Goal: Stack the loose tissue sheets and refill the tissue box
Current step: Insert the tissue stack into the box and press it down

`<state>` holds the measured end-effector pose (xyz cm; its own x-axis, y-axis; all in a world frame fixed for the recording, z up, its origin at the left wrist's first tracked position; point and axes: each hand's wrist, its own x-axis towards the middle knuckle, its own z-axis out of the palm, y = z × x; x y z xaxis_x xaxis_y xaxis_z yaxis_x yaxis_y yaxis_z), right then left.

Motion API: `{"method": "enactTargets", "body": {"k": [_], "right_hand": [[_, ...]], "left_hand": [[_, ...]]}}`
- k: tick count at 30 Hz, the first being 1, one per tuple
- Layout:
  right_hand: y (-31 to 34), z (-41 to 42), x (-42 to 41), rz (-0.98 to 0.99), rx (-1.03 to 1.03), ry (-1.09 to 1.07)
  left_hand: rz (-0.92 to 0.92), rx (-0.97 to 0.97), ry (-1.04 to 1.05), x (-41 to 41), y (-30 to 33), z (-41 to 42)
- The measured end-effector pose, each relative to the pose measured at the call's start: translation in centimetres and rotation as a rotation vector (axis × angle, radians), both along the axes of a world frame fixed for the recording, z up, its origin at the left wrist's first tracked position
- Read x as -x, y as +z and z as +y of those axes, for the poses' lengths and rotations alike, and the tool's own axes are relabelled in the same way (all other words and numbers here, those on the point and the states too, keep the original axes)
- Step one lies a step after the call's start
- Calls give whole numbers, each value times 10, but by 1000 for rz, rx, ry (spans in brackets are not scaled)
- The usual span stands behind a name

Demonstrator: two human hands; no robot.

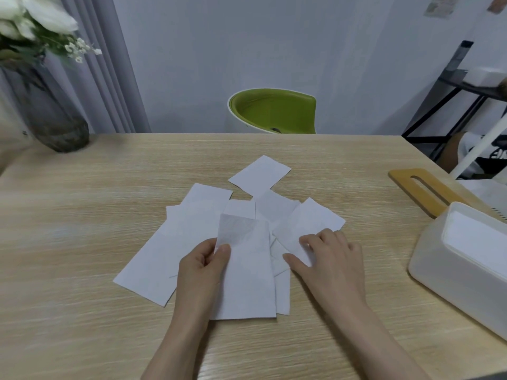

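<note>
Two hands were seen over the wooden table, and the nearest sheet was held by the left hand: a folded tissue was pinched at its upper left corner between thumb and curled fingers, its long axis running away from the person, its lower edge close to the near side of the spread. Just to the right, the right hand was laid on the next sheet, thumb and fingertips pressed onto the paper's near edge, the fingers bent as if it was being gathered; whether the paper was actually nipped could not be told. That sheet lay directly ahead of the right hand and was tilted up to the right, so it was judged to be the next one to be drawn toward the held tissue.

Farther out, the remaining loose sheets were fanned and overlapped to the left and centre, and one square sheet lay beyond them. Well apart to the right, the white tissue box stood open, nearer the right hand, with its wooden lid lying flat behind it.
</note>
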<state>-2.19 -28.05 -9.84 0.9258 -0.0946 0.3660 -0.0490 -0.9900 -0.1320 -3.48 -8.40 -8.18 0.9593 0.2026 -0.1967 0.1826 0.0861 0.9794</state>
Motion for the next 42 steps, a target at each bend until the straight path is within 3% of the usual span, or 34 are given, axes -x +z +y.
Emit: {"method": "enactTargets", "body": {"k": [9,19,33,42], "right_hand": [[2,1,-3,-39,67,-9],[12,-10,18,-147,-56,121],[17,-59,79,-63,-196,294],[22,-53,63,176,-334,-55]], "left_hand": [[7,9,5,1,3,0],[17,14,23,2,3,2],[46,3,3,3,5,0],[105,29,-76,4,5,-3]]}}
